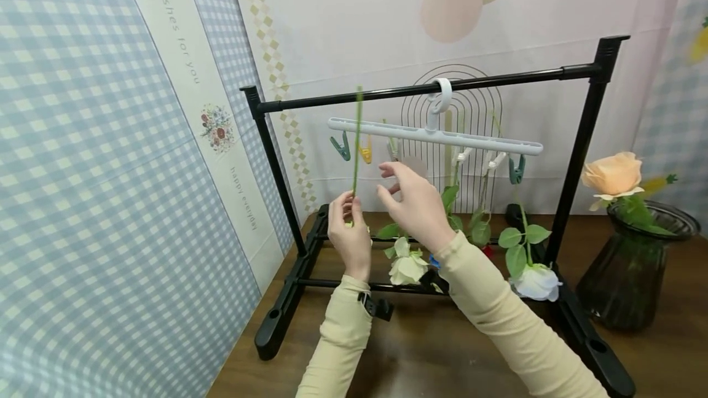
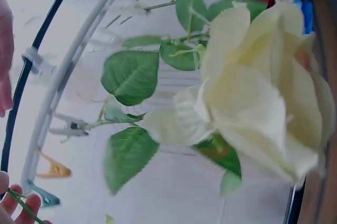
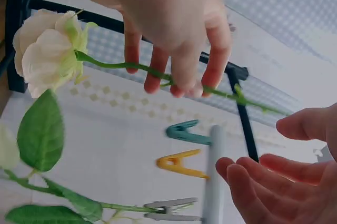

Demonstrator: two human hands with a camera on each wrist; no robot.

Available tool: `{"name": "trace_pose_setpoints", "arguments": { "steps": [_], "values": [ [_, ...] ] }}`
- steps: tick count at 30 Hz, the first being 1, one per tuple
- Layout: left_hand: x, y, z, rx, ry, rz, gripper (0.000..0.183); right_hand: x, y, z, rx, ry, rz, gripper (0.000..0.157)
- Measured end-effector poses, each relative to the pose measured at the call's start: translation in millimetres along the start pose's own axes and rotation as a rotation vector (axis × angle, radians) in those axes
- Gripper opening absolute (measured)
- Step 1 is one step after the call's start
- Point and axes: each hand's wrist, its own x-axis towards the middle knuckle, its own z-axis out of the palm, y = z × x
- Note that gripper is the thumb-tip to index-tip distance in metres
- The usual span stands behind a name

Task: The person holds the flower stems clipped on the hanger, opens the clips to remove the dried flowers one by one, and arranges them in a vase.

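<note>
Head view: the left hand (image 1: pixel 350 235) holds a rose stem (image 1: pixel 356 152) above the surface (image 1: pixel 431 349). Left grip: thumb and fingertips pinched on the stem. Long axis: near vertical, upper end leaning slightly right. The bare end points up, crossing the line of the black crossbar (image 1: pixel 310 102). In this view the stem passes in front of the pale hanger (image 1: pixel 387 130), between the teal clip (image 1: pixel 344 147) and the yellow clip (image 1: pixel 365 152). The right hand (image 1: pixel 415 201) is beside the stem, on its right; grip apart, thumb separated from the fingers.

Right wrist view: the cream bloom (image 3: pixel 47 53) forms the opposite end of the held stem and points down toward the rack base. The bare end lies near the right thumb; contact cannot be determined.

Left wrist view: a white rose (image 2: pixel 263 92) hangs bloom-down from the grey clip (image 2: pixel 68 125).

Head view, right side: a dark glass vase (image 1: pixel 625 275) holding a peach rose (image 1: pixel 613 175) stands on the surface.
</note>
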Motion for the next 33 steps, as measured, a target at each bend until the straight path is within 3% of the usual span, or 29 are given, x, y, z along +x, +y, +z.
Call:
{"name": "trace_pose_setpoints", "arguments": {
  "steps": [4,7,11,13,15,19,24,33],
  "values": [
    [-7.0,2.3,6.1,0.080,-0.029,0.146,0.014,-19.1,2.0,-9.0,-0.034,0.077,-0.109,0.024],
    [-11.9,1.6,10.0,0.175,-0.034,0.273,0.011,-31.9,5.1,-13.9,-0.061,0.140,-0.246,0.017],
    [-18.4,1.7,12.1,0.282,-0.025,0.448,0.010,-40.1,13.8,-20.4,-0.148,0.247,-0.458,0.019],
    [-21.1,2.1,13.4,0.316,-0.020,0.518,0.010,-40.6,21.0,-24.8,-0.218,0.291,-0.522,0.022],
    [-23.6,3.1,14.4,0.342,-0.016,0.560,0.009,-41.6,29.6,-29.2,-0.294,0.318,-0.546,0.024],
    [-29.1,3.1,15.0,0.391,-0.028,0.616,0.011,-49.6,46.8,-35.0,-0.427,0.325,-0.514,0.024],
    [-34.3,5.5,14.0,0.423,-0.056,0.683,0.025,-63.1,63.1,-36.6,-0.506,0.315,-0.501,0.026],
    [-44.4,9.3,13.5,0.460,-0.127,0.810,0.030,-81.8,86.9,-28.9,-0.717,0.279,-0.631,0.028]
  ]
}}
